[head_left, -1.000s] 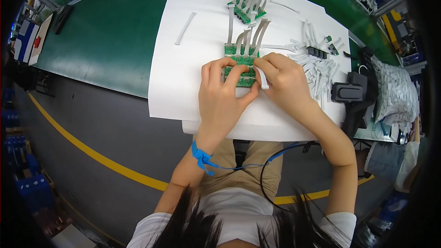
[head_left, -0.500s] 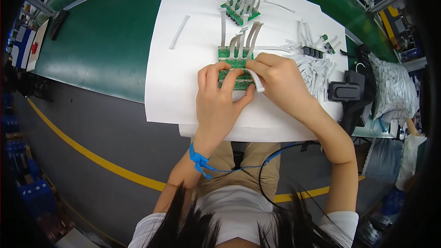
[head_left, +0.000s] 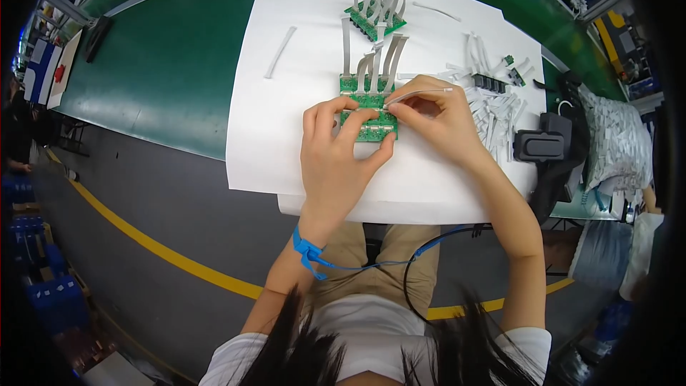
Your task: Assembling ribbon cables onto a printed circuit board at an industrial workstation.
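Note:
A green circuit board lies on white paper in front of me, with several flat ribbon cables standing up from its far part. My left hand is closed over its left side, fingertips on top and thumb at the near right edge. At the board's right edge my right hand pinches a white flat cable, whose free end points right. Fingers hide the cable's other end, so whether it sits in a connector cannot be seen. A blue wrist strap circles my left wrist.
Behind stands another green board full of upright cables. Loose white cables lie in a heap at right, near a black connector strip and a black device. One single cable rests on the left of the paper.
The cable in my right hand has swung from hanging toward me to pointing right. My right fingers have turned with it; my left hand stays on the board.

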Tool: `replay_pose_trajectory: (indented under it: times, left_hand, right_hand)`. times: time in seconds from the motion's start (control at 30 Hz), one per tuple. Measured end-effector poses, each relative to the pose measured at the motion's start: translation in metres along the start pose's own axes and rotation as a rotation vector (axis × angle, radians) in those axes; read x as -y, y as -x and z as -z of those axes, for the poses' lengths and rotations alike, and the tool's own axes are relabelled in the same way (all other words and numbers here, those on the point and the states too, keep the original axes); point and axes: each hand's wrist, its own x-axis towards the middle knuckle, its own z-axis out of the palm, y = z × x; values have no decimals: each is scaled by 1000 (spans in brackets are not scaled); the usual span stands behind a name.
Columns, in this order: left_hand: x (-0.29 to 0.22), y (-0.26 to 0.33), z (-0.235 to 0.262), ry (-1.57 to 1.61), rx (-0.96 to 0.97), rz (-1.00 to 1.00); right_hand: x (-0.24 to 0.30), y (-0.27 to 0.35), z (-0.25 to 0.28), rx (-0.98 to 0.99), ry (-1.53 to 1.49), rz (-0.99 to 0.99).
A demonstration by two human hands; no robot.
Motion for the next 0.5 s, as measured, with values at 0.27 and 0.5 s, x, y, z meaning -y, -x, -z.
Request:
replay_pose_trajectory:
  times: [0.27, 0.5]
  left_hand:
    - [2, -1, 0, -54, 4, -42]
    - [2, 0, -2, -5, -10, -31]
  right_hand:
    - [-4, 4, -7, -119, 205, 319]
    - [1, 5, -6, -103, 548, 499]
